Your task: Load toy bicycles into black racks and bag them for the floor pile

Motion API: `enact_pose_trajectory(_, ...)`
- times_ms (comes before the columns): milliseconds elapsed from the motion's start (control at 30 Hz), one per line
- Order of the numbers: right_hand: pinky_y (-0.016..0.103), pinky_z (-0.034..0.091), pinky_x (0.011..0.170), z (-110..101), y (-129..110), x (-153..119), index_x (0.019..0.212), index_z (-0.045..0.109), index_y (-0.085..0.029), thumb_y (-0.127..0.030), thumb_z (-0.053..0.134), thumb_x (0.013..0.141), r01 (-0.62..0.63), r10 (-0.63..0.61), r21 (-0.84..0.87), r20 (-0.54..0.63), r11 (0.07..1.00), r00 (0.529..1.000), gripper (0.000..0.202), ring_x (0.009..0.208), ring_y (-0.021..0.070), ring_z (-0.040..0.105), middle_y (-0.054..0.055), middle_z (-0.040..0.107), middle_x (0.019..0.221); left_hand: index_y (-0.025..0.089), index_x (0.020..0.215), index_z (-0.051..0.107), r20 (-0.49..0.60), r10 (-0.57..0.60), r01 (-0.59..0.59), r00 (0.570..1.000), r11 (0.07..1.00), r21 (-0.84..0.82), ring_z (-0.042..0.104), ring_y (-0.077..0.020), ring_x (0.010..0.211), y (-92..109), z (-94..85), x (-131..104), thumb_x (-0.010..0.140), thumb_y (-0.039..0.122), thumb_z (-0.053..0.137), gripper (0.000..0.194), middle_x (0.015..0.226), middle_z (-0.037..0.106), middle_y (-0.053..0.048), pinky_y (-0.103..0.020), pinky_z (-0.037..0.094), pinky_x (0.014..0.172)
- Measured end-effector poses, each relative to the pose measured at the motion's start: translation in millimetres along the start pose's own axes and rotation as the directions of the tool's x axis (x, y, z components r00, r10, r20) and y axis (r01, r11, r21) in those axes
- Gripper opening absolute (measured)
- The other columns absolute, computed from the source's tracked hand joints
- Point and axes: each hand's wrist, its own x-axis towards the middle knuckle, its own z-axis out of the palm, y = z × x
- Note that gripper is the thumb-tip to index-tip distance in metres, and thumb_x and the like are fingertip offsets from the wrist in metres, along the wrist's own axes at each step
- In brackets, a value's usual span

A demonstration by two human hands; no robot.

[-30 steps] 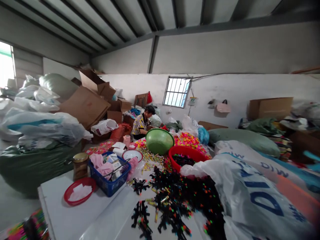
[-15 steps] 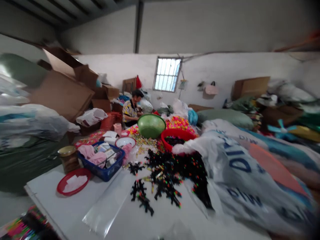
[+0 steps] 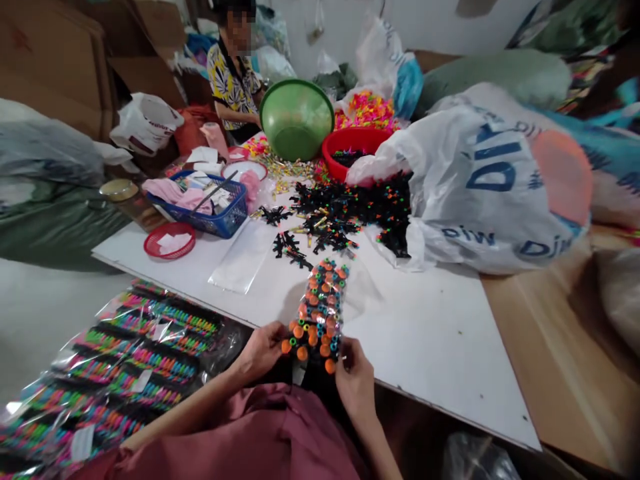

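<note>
A clear bag of small black pieces with orange, green and blue tips [image 3: 323,300] lies over the front edge of the white table [image 3: 425,327]. My left hand [image 3: 265,348] pinches its near left side. On the near right side, my right hand [image 3: 354,375] has its fingers closed on the same bag. Just beyond it are loose black toy pieces [image 3: 290,248], with a larger black pile [image 3: 357,200] behind. A flat clear plastic bag [image 3: 237,257] lies to the left.
Packed bags of colourful pieces [image 3: 145,353] lie at the lower left. On the table stand a blue basket [image 3: 220,217], red tray [image 3: 169,241], green basin [image 3: 296,120] and red basin [image 3: 350,143]. A large white bag [image 3: 465,193] is right; a person [image 3: 233,80] sits beyond.
The view has tipped down and moved closer to the table. Both my hands and the filled clear bag between them now show; neither hand was in view before.
</note>
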Motion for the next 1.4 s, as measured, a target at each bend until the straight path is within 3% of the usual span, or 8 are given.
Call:
enact_pose_trajectory(200, 0.022, 0.046, 0.054, -5, -29, 21, 0.088, 0.060, -0.017, -0.037, 0.052, 0.084, 0.130, -0.137, -0.048, -0.213, 0.990, 0.967, 0.022, 0.055, 0.0119, 0.055, 0.001, 0.063, 0.068, 0.016, 0.100, 0.059, -0.084, 0.185, -0.191, 0.979, 0.978, -0.078, 0.061, -0.0156, 0.086, 12, 0.3, 25, 0.066, 0.011, 0.050, 0.035, 0.095, 0.066, -0.004, -0.024, 0.049, 0.072)
enact_pose_trajectory(333, 0.021, 0.046, 0.057, -12, -48, 29, 0.089, 0.062, -0.018, -0.035, 0.051, 0.086, 0.252, -0.268, -0.099, -0.218, 0.963, 0.938, 0.020, 0.058, 0.0114, 0.056, 0.001, 0.063, 0.071, 0.017, 0.096, 0.063, 0.070, 0.355, -0.361, 0.932, 0.926, 0.109, 0.060, -0.0161, 0.088, 20, -12.6, 33, 0.073, 0.014, 0.048, 0.028, 0.091, 0.066, -0.004, -0.025, 0.046, 0.078)
enact_pose_trajectory(433, 0.021, 0.046, 0.057, -17, -55, 31, 0.088, 0.062, -0.018, -0.033, 0.050, 0.088, 0.322, -0.350, -0.161, -0.191, 0.933, 0.917, 0.020, 0.058, 0.0109, 0.055, 0.001, 0.063, 0.072, 0.015, 0.087, 0.063, 0.166, 0.322, -0.336, 0.932, 0.940, 0.061, 0.059, -0.0144, 0.076, 21, -16.6, 40, 0.077, 0.021, 0.050, 0.018, 0.080, 0.065, -0.003, -0.024, 0.047, 0.071)
enact_pose_trajectory(667, 0.024, 0.051, 0.061, -25, -45, 22, 0.112, 0.056, -0.016, -0.027, 0.050, 0.085, 0.209, -0.235, -0.212, -0.103, 0.954, 0.967, 0.030, 0.069, 0.0142, 0.061, 0.007, 0.065, 0.093, 0.014, 0.097, 0.058, -0.064, 0.313, -0.314, 0.948, 0.949, -0.009, 0.058, -0.0121, 0.069, 41, -1.4, 36, 0.082, 0.028, 0.053, 0.021, 0.076, 0.062, -0.002, -0.022, 0.046, 0.063)
enact_pose_trajectory(767, 0.027, 0.054, 0.069, -25, -45, 23, 0.124, 0.049, -0.016, -0.020, 0.046, 0.082, 0.195, -0.199, -0.160, -0.006, 0.968, 0.980, 0.042, 0.083, 0.0168, 0.063, 0.009, 0.064, 0.104, 0.016, 0.103, 0.059, -0.106, 0.466, -0.459, 0.878, 0.884, 0.085, 0.058, -0.0120, 0.071, 56, -1.4, 33, 0.085, 0.026, 0.053, 0.022, 0.081, 0.062, -0.003, -0.022, 0.047, 0.065)
enact_pose_trajectory(1000, 0.028, 0.053, 0.078, -25, -38, 22, 0.130, 0.042, -0.021, -0.014, 0.042, 0.081, 0.176, -0.181, 0.061, 0.084, 0.982, 0.980, 0.049, 0.093, 0.0153, 0.060, 0.009, 0.058, 0.117, 0.020, 0.105, 0.059, 0.016, 0.789, -0.746, 0.614, 0.573, 0.338, 0.061, -0.0116, 0.088, 62, -8.2, 31, 0.089, 0.013, 0.048, 0.021, 0.095, 0.064, -0.004, -0.022, 0.048, 0.079)
enact_pose_trajectory(1267, 0.023, 0.047, 0.059, 1, -13, 38, 0.106, 0.057, -0.017, -0.028, 0.050, 0.084, 0.059, -0.056, 0.109, -0.027, 0.992, 0.998, 0.026, 0.065, 0.0119, 0.056, 0.002, 0.064, 0.081, 0.018, 0.101, 0.060, 0.048, 0.753, -0.695, 0.656, 0.578, 0.427, 0.061, -0.0127, 0.088, 73, -12.3, 33, 0.090, 0.014, 0.043, 0.020, 0.093, 0.063, -0.005, -0.023, 0.049, 0.077)
enact_pose_trajectory(1400, 0.022, 0.043, 0.054, 8, -13, 41, 0.087, 0.060, -0.016, -0.040, 0.049, 0.086, 0.004, 0.036, 0.242, -0.158, 0.970, 0.987, 0.027, 0.058, 0.0118, 0.053, 0.000, 0.060, 0.068, 0.018, 0.096, 0.060, 0.094, 0.684, -0.661, 0.724, 0.648, 0.379, 0.060, -0.0135, 0.088, 78, -17.8, 36, 0.089, 0.014, 0.043, 0.019, 0.092, 0.064, -0.004, -0.025, 0.048, 0.080)
